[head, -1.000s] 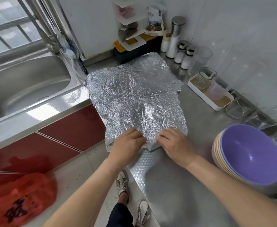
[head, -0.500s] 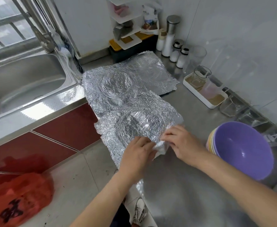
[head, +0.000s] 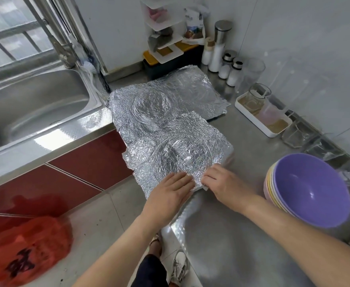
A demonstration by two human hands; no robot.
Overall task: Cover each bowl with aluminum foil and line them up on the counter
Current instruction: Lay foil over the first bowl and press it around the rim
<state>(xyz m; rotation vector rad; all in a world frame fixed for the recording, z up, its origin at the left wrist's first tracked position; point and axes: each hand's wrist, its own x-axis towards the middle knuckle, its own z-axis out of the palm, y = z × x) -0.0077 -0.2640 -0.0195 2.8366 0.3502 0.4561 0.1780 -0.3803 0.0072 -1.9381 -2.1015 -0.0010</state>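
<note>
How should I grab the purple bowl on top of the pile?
Probably pinch the round purple plastic bowl by its near rim, thumb inside, coming from the bare steel counter side. It sits nested in the stacked pastel bowls, so its outer wall is mostly hidden, and clear glassware crowds the far side.

steel counter (head: pixel 232 235) | foil sheets (head: pixel 180 146) | stacked bowls (head: pixel 306 189) | white tray (head: pixel 250 118)
</note>
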